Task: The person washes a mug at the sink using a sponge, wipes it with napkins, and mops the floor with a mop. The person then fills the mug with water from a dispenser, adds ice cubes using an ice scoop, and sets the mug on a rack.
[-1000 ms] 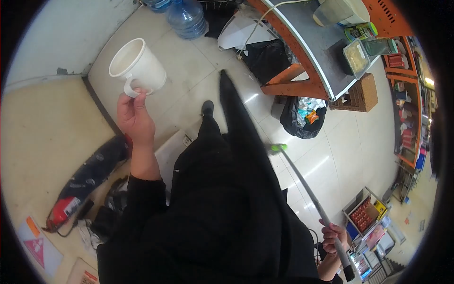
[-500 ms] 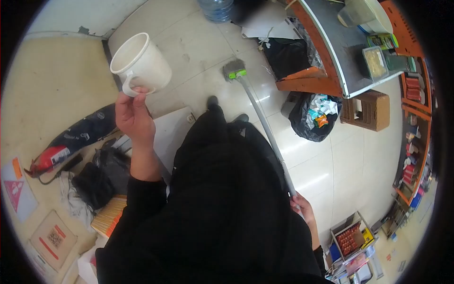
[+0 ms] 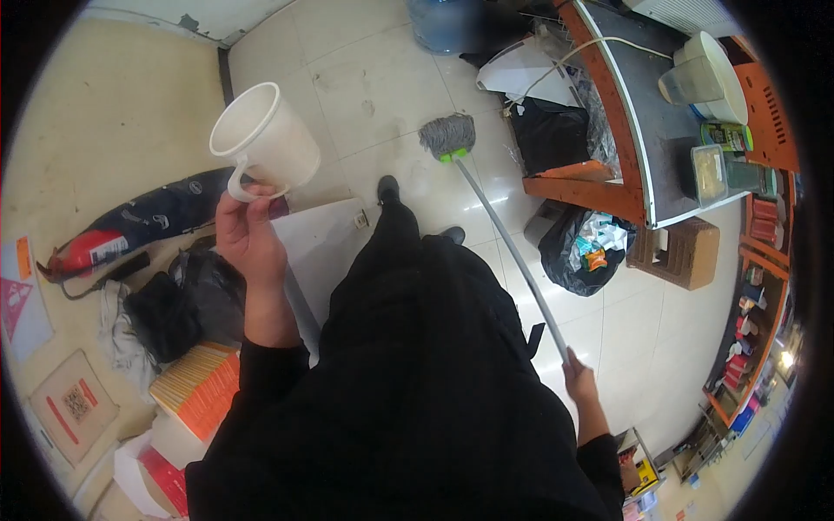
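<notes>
My left hand (image 3: 250, 230) pinches the handle of a white mug (image 3: 276, 143), which is tilted with its mouth toward the upper left. The inside shows pale, and I see nothing in it. On the other side, my right hand (image 3: 580, 380) is closed round the grey pole of a mop (image 3: 512, 226). The pole slants away to a green clip and a grey mop head (image 3: 448, 136) of loose strands, lying on the tiled floor ahead of my feet.
A lined bin (image 3: 580, 260) with wrappers stands right of the pole, beside a brown crate (image 3: 686, 252). Beyond is an orange-framed table (image 3: 647, 187) with tubs. At left lie a covered fire extinguisher (image 3: 109, 243), black bags (image 3: 208, 291) and a white board (image 3: 326, 239). A water bottle (image 3: 434, 26) stands ahead.
The mop head has shifted right and now shows its grey strands spread beyond the green clip. My right hand has moved outward with the pole. The mug stays in my left hand, slightly lower.
</notes>
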{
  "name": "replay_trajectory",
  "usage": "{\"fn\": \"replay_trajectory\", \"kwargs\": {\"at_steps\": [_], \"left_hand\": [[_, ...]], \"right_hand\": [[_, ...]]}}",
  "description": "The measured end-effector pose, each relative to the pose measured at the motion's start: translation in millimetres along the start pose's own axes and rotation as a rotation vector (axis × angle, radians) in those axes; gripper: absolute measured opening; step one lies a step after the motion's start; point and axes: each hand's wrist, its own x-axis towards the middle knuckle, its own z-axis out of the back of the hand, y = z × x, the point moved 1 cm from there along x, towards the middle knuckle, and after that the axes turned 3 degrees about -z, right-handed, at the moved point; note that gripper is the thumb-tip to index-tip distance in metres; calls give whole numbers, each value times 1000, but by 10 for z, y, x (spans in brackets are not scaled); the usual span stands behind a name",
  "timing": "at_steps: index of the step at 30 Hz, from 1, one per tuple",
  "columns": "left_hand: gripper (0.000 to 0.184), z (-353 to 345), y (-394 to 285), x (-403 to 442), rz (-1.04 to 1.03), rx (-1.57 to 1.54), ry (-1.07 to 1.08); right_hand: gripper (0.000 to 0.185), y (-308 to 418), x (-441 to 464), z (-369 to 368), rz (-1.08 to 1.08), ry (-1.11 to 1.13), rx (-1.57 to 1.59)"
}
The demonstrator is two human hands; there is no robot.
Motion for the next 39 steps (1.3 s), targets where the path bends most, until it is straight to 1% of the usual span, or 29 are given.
{"fn": "replay_trajectory", "kwargs": {"at_steps": [1,3,5,7,9,11,13,14,16,18,19,22,23,24,25,27,29,30,31,32,34,36,37,39], "left_hand": [[12,61,18,-66,-9,10,-23],[12,176,56,-192,-26,31,-67],[12,189,-1,-314,3,46,-87],[12,211,-63,-405,35,65,-113],[13,247,-119,-415,48,88,-151],[13,268,-181,-391,18,106,-139],[13,285,-173,-393,21,129,-151],[13,286,-136,-382,38,142,-166],[14,263,-72,-354,59,134,-169],[13,206,-29,-285,52,92,-155],[13,185,-37,-251,49,62,-137],[13,195,-83,-199,38,18,-92],[13,226,-90,-197,29,28,-80],[13,256,-87,-183,16,39,-69],[14,307,-70,-198,27,66,-104],[15,437,-54,-266,67,126,-154],[16,511,-102,-301,24,156,-183],[16,547,-134,-329,4,174,-204],[15,579,-174,-356,4,169,-219],[15,611,-223,-381,3,166,-234],[15,712,-296,-425,-31,211,-229],[13,730,-405,-460,-27,213,-257],[11,732,-454,-481,-26,211,-272],[12,766,-515,-536,-17,253,-312]], "right_hand": [[39,277,182,252,-123,99,-58],[39,375,626,335,33,28,-80],[40,963,975,460,94,24,-140],[40,1172,1339,197,177,13,-48],[40,1475,1415,-10,263,27,-56],[41,1681,1202,37,164,122,-21],[46,1457,985,158,145,190,100],[46,1233,878,198,127,213,98],[46,922,542,385,64,290,-3],[50,656,231,602,52,305,-58],[50,365,128,647,13,303,-39],[43,-75,111,862,-51,218,92],[41,-139,184,922,-135,225,119],[41,-276,332,854,-14,189,139],[41,-403,474,788,107,152,156],[41,228,641,645,0,245,282],[42,1032,853,443,-117,353,443],[43,1458,1028,346,-159,375,406],[43,1780,1281,206,-130,412,552],[42,2120,1571,80,-127,417,479],[42,2637,2312,-292,-13,411,561],[42,3189,3136,-675,131,345,543],[42,3446,3406,-782,169,325,546],[42,3809,3440,-646,50,408,728]]}}
